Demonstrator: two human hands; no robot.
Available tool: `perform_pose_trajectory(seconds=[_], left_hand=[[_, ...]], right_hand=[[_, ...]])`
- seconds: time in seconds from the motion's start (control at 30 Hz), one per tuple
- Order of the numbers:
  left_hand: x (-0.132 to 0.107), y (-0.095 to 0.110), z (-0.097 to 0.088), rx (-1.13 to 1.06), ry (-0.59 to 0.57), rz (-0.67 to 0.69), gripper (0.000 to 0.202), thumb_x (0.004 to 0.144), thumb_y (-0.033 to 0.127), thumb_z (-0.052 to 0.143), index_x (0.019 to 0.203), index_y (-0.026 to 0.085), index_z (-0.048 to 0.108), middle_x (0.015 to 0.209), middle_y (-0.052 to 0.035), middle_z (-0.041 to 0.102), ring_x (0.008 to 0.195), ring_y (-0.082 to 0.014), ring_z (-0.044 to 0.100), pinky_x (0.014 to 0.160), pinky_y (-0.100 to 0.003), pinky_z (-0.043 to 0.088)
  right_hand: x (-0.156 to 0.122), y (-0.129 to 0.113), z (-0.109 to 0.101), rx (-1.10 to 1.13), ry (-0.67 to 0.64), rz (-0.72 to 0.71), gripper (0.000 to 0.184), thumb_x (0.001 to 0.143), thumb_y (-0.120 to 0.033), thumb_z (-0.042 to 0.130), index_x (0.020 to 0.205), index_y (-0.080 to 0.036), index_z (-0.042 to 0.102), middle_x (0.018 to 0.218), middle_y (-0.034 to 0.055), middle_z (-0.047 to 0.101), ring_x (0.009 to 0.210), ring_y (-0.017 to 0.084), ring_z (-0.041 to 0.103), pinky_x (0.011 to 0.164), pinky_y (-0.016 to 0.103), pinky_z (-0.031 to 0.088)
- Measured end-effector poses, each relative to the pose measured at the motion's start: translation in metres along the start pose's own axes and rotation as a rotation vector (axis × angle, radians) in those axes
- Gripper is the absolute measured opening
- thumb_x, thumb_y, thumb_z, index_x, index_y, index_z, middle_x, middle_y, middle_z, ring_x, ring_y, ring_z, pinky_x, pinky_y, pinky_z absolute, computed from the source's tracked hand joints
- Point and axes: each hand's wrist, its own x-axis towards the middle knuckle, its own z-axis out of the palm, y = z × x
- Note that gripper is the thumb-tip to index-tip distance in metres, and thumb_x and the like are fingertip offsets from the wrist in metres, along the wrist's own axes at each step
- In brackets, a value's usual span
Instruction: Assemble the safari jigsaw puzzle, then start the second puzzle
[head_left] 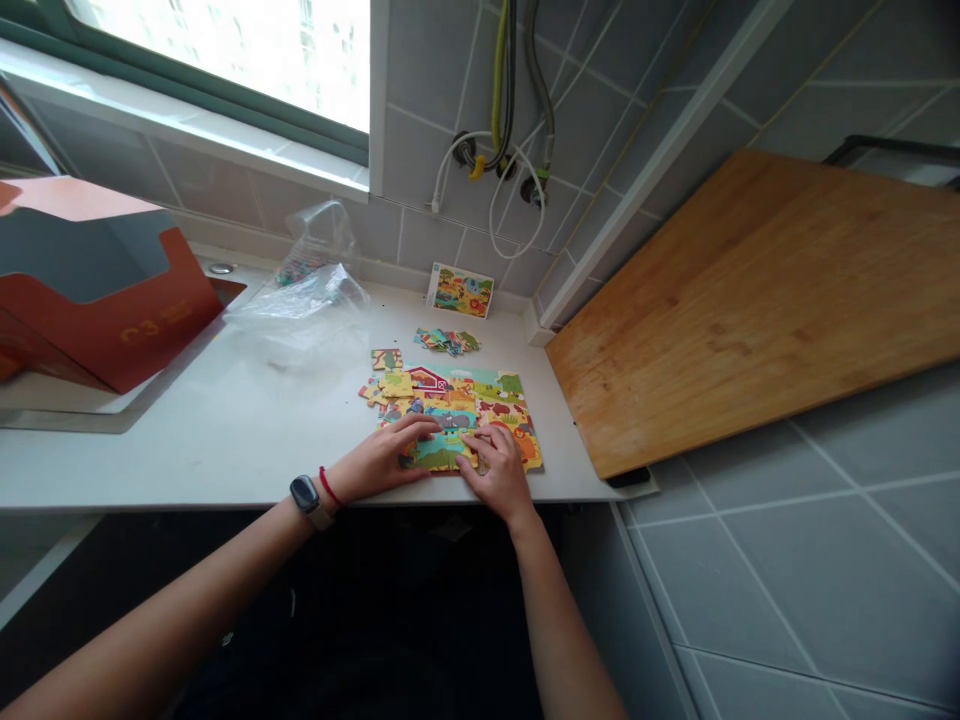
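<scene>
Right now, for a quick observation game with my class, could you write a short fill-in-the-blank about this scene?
The left hand wears a red cord and a ____ on its wrist.
The right hand rests on a jigsaw puzzle that shows a red ____ near its top edge.
A clear plastic bag lies on the white counter, to the ____ of the puzzle in this view.

Missing words: watch; barn; left.

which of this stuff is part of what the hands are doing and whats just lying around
Part of it: left hand, right hand, colourful cardboard jigsaw pieces, small heap of loose pieces, printed picture card
Lying about: orange-red cardboard box, clear plastic bag, long wooden board, white wall hose
</scene>
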Motion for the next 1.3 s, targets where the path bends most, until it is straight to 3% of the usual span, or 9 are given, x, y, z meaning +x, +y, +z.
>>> perform_pose_trajectory(seconds=[0.4,0.57,0.73,1.0,1.13,1.3], left_hand=[[0.002,0.003,-0.001,0.032,-0.024,-0.003,0.044,0.094,0.035,0.072,0.135,0.024,0.06,0.138,-0.013,0.063,0.128,-0.0272,0.063,0.108,-0.043,0.056],[-0.006,0.007,-0.012,0.092,0.013,0.01,0.047,0.093,0.036,0.074,0.137,0.026,0.061,0.139,-0.013,0.063,0.129,-0.0286,0.061,0.11,-0.047,0.053],[-0.03,0.007,-0.026,0.194,0.049,-0.065,0.039,0.097,0.038,0.07,0.133,0.026,0.064,0.135,-0.0115,0.067,0.132,-0.0294,0.059,0.113,-0.048,0.051],[-0.042,0.005,-0.028,0.219,0.055,-0.153,0.042,0.098,0.041,0.068,0.135,0.025,0.06,0.132,-0.0123,0.066,0.125,-0.0289,0.063,0.107,-0.046,0.055],[-0.043,0.006,-0.031,0.205,0.033,-0.153,0.038,0.098,0.038,0.068,0.133,0.025,0.062,0.131,-0.0115,0.067,0.127,-0.0285,0.061,0.108,-0.045,0.054],[-0.047,0.009,-0.036,0.197,-0.001,-0.176,0.04,0.097,0.037,0.07,0.134,0.025,0.061,0.134,-0.0119,0.065,0.133,-0.0294,0.058,0.111,-0.047,0.052]], right_hand=[[0.0,-0.001,-0.001,-0.005,-0.015,0.005,0.024,0.089,-0.032,0.076,0.112,-0.026,0.08,0.123,0.0102,0.068,0.118,0.029,0.059,0.106,0.049,0.05],[-0.001,-0.002,-0.002,0.047,0.05,0.0,0.022,0.093,-0.03,0.07,0.112,-0.024,0.079,0.117,0.0104,0.069,0.112,0.027,0.061,0.102,0.047,0.053],[-0.003,0.0,0.001,0.083,0.104,0.014,0.021,0.097,-0.027,0.063,0.11,-0.026,0.079,0.109,0.0095,0.071,0.107,0.026,0.063,0.097,0.047,0.056],[-0.002,0.0,0.0,0.107,0.193,0.022,0.021,0.1,-0.023,0.058,0.102,-0.025,0.079,0.096,0.0071,0.073,0.097,0.024,0.066,0.091,0.044,0.059],[-0.003,-0.005,-0.001,0.09,0.13,-0.037,0.021,0.098,-0.023,0.062,0.112,-0.025,0.078,0.107,0.0084,0.074,0.106,0.026,0.066,0.096,0.047,0.059],[-0.014,-0.023,0.004,0.068,-0.101,-0.154,0.04,0.098,-0.028,0.065,0.137,-0.028,0.067,0.144,0.0099,0.065,0.139,0.031,0.055,0.116,0.057,0.049]])
